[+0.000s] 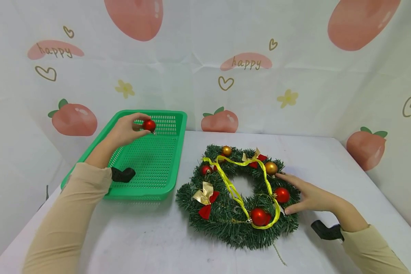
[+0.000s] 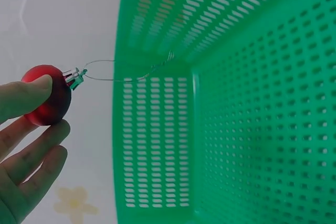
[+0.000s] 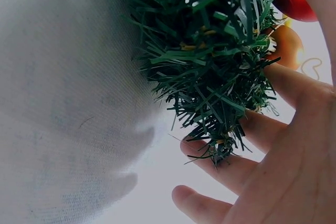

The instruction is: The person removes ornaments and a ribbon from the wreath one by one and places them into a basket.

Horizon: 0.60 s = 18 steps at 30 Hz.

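Above the green plastic basket, my left hand pinches a red bauble between thumb and fingers. In the left wrist view the bauble has a silver cap and a thin wire loop trailing toward the basket. On the table lies a green tinsel wreath with red baubles, gold baubles, gold-and-red bows and a yellow ribbon looped over it. My right hand touches the wreath's right edge, its fingers spread along the tinsel.
The basket stands at the left on the white table, left of the wreath. Behind the table hangs a white cloth printed with fruit and hearts. A thin cord trails from the wreath's front edge.
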### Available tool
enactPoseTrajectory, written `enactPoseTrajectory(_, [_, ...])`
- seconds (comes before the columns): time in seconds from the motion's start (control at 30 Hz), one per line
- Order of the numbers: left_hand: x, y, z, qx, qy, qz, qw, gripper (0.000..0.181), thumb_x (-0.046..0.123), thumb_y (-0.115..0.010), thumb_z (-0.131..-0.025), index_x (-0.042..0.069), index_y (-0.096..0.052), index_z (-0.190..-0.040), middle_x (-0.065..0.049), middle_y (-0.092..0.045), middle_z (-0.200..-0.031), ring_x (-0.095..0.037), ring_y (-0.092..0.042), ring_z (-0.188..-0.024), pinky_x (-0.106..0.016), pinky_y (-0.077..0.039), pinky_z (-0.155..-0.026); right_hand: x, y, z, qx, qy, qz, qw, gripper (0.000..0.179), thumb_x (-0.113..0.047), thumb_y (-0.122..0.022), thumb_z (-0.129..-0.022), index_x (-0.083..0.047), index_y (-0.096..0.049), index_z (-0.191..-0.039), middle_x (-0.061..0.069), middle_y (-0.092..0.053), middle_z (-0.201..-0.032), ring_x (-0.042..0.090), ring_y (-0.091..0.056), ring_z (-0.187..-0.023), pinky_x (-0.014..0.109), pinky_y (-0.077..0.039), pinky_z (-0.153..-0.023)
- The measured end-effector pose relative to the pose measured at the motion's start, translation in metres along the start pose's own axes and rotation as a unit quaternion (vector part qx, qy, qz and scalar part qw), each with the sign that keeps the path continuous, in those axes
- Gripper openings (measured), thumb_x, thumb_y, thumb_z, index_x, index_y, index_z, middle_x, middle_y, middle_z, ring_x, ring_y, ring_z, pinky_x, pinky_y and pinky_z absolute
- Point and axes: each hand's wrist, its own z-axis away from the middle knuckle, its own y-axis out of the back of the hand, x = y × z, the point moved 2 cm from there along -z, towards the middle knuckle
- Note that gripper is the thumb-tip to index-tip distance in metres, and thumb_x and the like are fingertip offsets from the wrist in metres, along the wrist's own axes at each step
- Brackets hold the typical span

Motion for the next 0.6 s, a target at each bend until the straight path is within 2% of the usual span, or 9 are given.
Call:
enactPoseTrajectory(0.2, [-0.015,0.0,-0.005,-0.013,0.03,0.003,0.9995,0.046,0.007,-0.058,-0.091,-0.002,-0.044,-0.133,-0.027,-0.04,-0.137,-0.044,-0.051,-0.119,-0.053,-0.047,-0.094,-0.001,0.0,0.0,0.0,0.001,-0.002,1.0,0.098,-0.036,-0.079,-0.071,-0.003,-0.025,-0.146,0.031,-0.029,-0.144,0.053,-0.029,-0.13,0.072,-0.033,-0.093])
enactPoseTrajectory(0.6, [-0.041,-0.003,-0.012,-0.025,0.069,-0.024,0.997,0.05,0.012,-0.057,-0.092,-0.004,-0.039,-0.136,-0.029,-0.039,-0.136,-0.048,-0.05,-0.115,-0.053,-0.046,-0.091,-0.003,0.001,0.001,-0.002,0.0,-0.01,1.0,0.096,-0.034,-0.079,-0.072,-0.001,-0.026,-0.145,0.032,-0.027,-0.145,0.053,-0.028,-0.13,0.072,-0.033,-0.092])
